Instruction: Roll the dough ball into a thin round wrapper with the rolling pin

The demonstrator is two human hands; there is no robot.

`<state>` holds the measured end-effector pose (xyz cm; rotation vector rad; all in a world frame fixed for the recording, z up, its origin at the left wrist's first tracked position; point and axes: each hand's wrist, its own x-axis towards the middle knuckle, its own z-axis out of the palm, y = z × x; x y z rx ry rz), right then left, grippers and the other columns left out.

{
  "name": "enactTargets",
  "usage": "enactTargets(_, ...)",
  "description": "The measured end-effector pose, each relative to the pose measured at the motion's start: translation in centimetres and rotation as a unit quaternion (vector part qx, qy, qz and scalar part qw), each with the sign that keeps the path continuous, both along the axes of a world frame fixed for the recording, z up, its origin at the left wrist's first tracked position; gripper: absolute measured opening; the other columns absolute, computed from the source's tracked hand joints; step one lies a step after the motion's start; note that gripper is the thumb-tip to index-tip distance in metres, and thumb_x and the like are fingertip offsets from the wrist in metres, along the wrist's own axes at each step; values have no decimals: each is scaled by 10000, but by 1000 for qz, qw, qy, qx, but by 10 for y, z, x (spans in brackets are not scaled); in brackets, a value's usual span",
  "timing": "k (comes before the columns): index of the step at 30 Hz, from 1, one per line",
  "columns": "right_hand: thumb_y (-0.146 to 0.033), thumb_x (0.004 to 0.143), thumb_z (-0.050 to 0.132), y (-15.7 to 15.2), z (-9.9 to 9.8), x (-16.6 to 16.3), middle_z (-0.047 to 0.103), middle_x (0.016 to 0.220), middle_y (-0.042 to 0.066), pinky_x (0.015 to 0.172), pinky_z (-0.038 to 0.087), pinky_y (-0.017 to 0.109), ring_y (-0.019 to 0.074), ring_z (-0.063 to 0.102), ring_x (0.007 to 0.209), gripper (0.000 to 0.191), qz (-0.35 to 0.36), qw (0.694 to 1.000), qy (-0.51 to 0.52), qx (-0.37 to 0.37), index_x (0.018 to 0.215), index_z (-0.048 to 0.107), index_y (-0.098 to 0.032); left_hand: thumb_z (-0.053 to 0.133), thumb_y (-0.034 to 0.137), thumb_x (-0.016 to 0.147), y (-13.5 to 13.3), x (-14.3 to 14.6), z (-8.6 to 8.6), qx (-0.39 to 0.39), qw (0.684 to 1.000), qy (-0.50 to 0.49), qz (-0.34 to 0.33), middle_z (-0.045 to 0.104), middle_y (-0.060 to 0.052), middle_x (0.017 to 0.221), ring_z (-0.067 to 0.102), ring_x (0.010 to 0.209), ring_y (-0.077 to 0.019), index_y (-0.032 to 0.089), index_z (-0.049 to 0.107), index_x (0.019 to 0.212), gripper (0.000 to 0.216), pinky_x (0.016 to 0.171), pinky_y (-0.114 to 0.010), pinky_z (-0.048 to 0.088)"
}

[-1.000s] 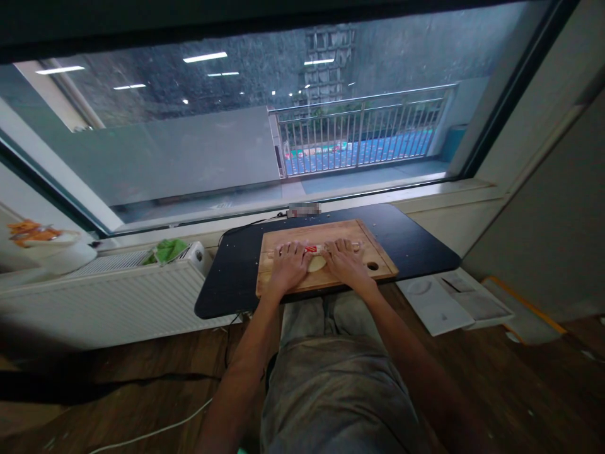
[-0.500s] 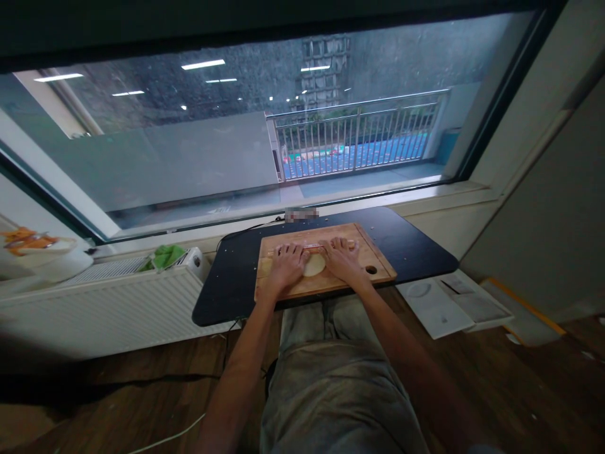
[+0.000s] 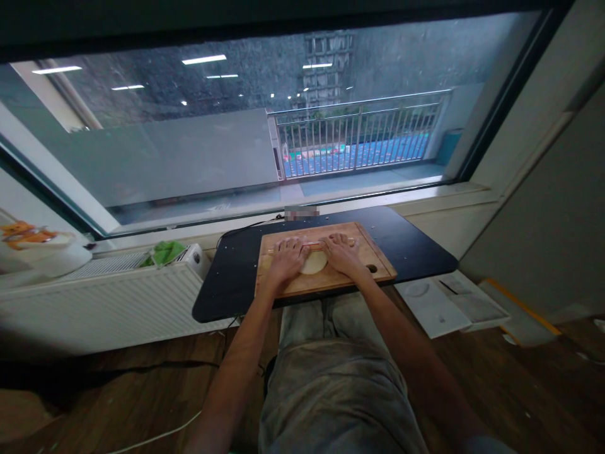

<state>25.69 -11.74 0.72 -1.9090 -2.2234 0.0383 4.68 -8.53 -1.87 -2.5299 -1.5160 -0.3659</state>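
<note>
A wooden rolling pin (image 3: pixel 314 246) lies crosswise on a wooden cutting board (image 3: pixel 326 287). My left hand (image 3: pixel 287 260) rests over its left part and my right hand (image 3: pixel 343 255) over its right part, palms down with the fingers laid across it. Between my hands, a flat, pale round of dough (image 3: pixel 314 263) lies on the board, its far edge at the pin. Part of the dough's left side is hidden by my left hand.
The board sits on a black table (image 3: pixel 416 249) below a large window. To the left are a white radiator (image 3: pixel 118 309) and a green cloth or bag (image 3: pixel 166 253) on top of it. A white box (image 3: pixel 435 309) stands low at the right.
Both hands have shifted slightly forward over the rolling pin, and their fingers lie a little flatter. More of the dough's far part shows between them.
</note>
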Motion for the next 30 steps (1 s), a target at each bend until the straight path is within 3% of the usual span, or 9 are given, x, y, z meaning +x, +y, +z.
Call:
enactTargets(6, -391, 1198, 216, -6, -1, -4, 583, 1595, 190, 1234, 315, 814, 375, 457, 1493, 529, -9, 1000, -2, 24, 1572, 571, -272, 289, 373, 1201, -8, 1, 7, 8, 999, 31, -1, 639, -168, 1570, 580, 1380, -347, 259, 564, 1607, 504, 1173, -591, 442)
enactTargets(11, -348, 1179, 306, -38, -2, -6, 604, 1570, 201, 1239, 320, 775, 387, 474, 1464, 493, -14, 998, -28, 47, 1603, 549, -278, 412, 371, 1164, -37, -4, 2, 28, 999, 26, -23, 600, -169, 1609, 520, 1452, -369, 264, 571, 1607, 482, 1265, -623, 357)
enactTargets(14, -380, 1171, 355, -47, -4, -4, 623, 1548, 194, 1252, 293, 776, 391, 479, 1454, 476, -13, 998, -32, 49, 1588, 567, -295, 384, 382, 1168, -46, -6, -1, 27, 999, 29, -15, 571, -174, 1641, 490, 1474, -377, 237, 541, 1633, 512, 1293, -624, 317)
enactTargets(20, -375, 1188, 261, -21, -6, 1, 553, 1656, 174, 1253, 257, 844, 385, 427, 1531, 527, 0, 1000, 1, 22, 1627, 541, -293, 256, 394, 1200, -28, -2, 9, 7, 999, 46, -14, 622, -167, 1564, 544, 1383, -354, 234, 584, 1571, 520, 1225, -581, 381)
enactTargets(25, -412, 1198, 239, 5, -2, -1, 537, 1683, 151, 1246, 287, 843, 370, 407, 1566, 527, -1, 999, 32, 4, 1593, 572, -310, 263, 427, 1210, -10, 7, 15, -3, 999, 46, 14, 638, -178, 1555, 576, 1352, -354, 194, 584, 1549, 522, 1153, -548, 441)
enactTargets(30, -400, 1199, 254, -13, -4, -4, 581, 1623, 175, 1230, 323, 811, 382, 439, 1515, 537, -7, 1000, 0, 28, 1651, 530, -309, 303, 440, 1202, -26, 9, 8, 20, 999, 7, 30, 693, -172, 1467, 592, 1337, -352, 204, 614, 1509, 497, 1200, -568, 421)
